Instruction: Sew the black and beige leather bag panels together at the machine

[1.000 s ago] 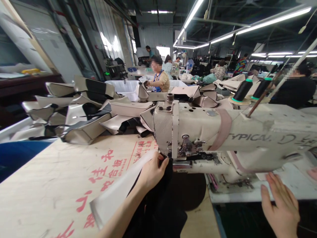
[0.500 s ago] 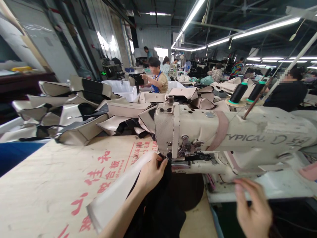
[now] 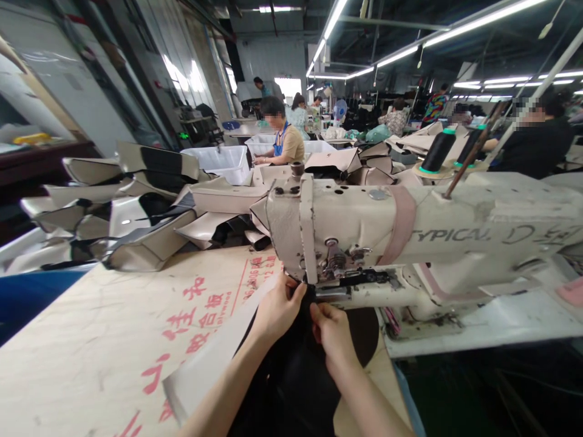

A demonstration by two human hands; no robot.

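Nearest the camera, both forearms ran up over a black piece of fabric that lay on the plywood table, near its right edge, with a pale strip just beside it on the left. The left hand pinched the fabric's top end, fingers closed on it right at the needle area. The right hand sat just beside, touching the same black fabric, fingers curled down onto it and gripping. Above them stood the cream sewing machine, its head directly over the hands. Behind it, two black thread cones stood upright. Along the table's far edge lay a heap of beige and black cut pieces. Further back, a person in a tan shirt sat at another bench.
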